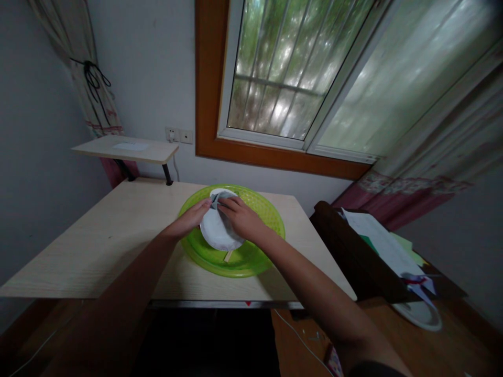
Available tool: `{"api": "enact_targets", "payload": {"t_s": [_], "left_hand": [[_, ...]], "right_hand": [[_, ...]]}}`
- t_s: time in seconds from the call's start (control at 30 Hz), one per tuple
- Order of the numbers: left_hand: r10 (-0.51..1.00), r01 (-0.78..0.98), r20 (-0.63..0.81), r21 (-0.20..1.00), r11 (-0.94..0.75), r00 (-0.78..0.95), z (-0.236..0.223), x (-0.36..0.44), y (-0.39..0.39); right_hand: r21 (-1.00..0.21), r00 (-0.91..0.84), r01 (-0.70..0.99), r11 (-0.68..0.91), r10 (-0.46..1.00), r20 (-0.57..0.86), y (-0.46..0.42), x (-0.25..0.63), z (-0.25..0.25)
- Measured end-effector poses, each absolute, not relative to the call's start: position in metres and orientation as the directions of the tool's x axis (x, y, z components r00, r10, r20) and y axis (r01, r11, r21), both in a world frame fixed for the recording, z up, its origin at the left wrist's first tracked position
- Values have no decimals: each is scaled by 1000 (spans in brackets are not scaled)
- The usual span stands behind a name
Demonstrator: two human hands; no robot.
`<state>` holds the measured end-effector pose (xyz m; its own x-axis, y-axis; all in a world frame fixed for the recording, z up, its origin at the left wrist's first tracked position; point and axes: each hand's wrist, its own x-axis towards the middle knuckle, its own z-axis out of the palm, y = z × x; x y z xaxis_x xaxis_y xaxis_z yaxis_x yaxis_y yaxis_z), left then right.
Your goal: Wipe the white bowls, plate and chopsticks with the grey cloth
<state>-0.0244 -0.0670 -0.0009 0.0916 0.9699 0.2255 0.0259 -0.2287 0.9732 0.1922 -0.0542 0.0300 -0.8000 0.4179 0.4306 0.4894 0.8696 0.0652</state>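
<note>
A white round disc (220, 231), like a paper plate, is over a lime-green plastic basket (271, 246). A pale flat stick (228, 256) pokes out from the disc's lower edge. At the disc's upper part lies a small grey piece (215, 198) with a dark mark. My left hand (196, 215) is closed at the disc's left edge, its thumb and fingertips by the grey piece. From the right, my right hand (241, 217) reaches across the disc, fingers bent down and pressed onto the grey piece. Its palm hides part of the disc.
The basket stands on a light wooden table (129, 230). A small raised shelf (153, 152) with a paper sheet rises at the back left. A barred window (283, 78) is behind. To the right, papers (377, 235) lie on a dark brown surface.
</note>
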Motion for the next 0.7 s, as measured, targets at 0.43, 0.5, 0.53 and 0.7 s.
{"api": "enact_targets", "payload": {"t_s": [0.43,0.5,0.53,0.7], "left_hand": [[952,-33,265,964,-263,153,-4,-25,-67],[961,-82,253,966,-244,112,-7,-25,-66],[965,-100,243,967,-233,96,-7,-25,-66],[980,-115,200,973,-198,3,-10,-28,-65]], "right_hand": [[115,-784,516,849,415,461,-62,184,40],[129,-756,584,802,480,445,-61,190,43],[135,-741,617,775,515,431,-62,194,44],[167,-685,720,673,652,325,-71,212,44]]}}
